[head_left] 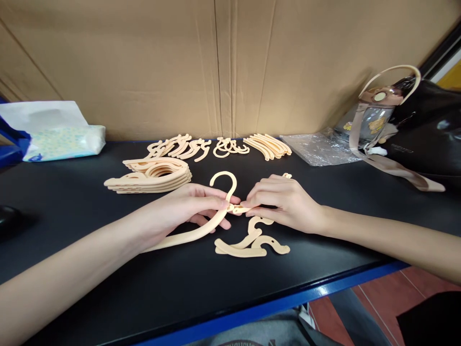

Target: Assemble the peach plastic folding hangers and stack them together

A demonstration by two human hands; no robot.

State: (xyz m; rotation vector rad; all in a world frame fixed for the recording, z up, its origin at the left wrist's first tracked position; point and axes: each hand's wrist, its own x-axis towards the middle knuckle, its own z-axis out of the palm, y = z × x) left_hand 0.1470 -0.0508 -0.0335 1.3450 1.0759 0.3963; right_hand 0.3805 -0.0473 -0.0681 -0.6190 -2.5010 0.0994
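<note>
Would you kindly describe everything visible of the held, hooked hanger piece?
The hanger piece looks like smooth, cream-coloured plastic. Its curved bar runs leftward below the left hand, which pinches it near the hook; this rises and opens leftward. At the hook's base, it meets or nearly meets a small part in the right hand.

Soft light leaves white glare on the blue table edge [317, 292] at five o'clock, with wide-angle stretching toward the margins.
</note>
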